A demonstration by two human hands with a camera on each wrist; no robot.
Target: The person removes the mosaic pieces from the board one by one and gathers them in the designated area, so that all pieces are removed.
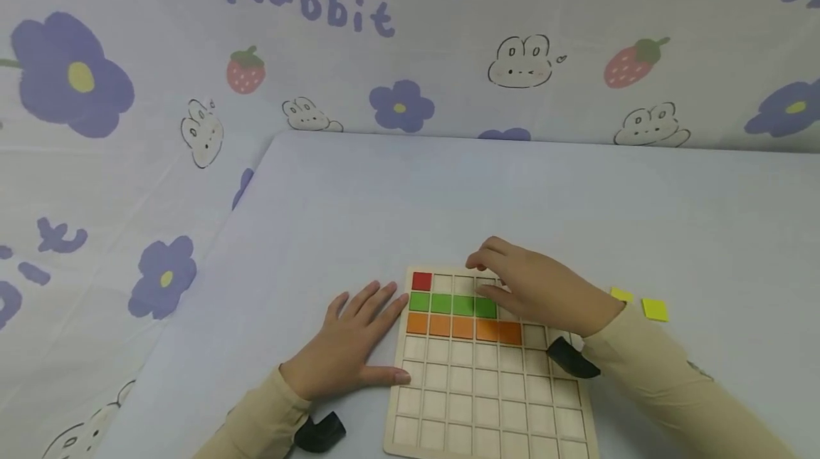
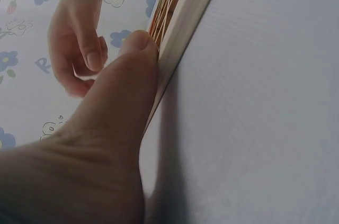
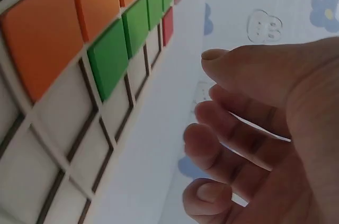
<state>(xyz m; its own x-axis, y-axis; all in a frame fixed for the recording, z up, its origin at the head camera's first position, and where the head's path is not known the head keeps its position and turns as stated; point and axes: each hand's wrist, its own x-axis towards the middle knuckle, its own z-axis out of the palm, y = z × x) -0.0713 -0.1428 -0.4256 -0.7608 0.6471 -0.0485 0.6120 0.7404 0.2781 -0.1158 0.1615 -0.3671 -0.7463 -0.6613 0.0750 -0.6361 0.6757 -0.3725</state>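
A wooden grid board (image 1: 438,402) lies on the table, its square cells framed by thin ridges. One red tile (image 1: 421,281) fills its top left cell. Below that runs a row of several green tiles (image 1: 441,303), then a row of several orange tiles (image 1: 439,325). My left hand (image 1: 349,352) rests spread beside the board, its thumb and index finger at the left edge. Over the upper right part hovers my right hand (image 1: 538,285), some cells hidden beneath it. In the right wrist view, its loosely bent fingers (image 3: 204,144) and thumb stand apart with nothing between them.
Two yellow tiles (image 1: 655,309) lie on the white table (image 1: 359,203) to the right of the board, one partly behind the right wrist. A patterned cloth (image 1: 435,39) hangs behind the table. Dark wrist devices (image 1: 572,358) sit at both cuffs.
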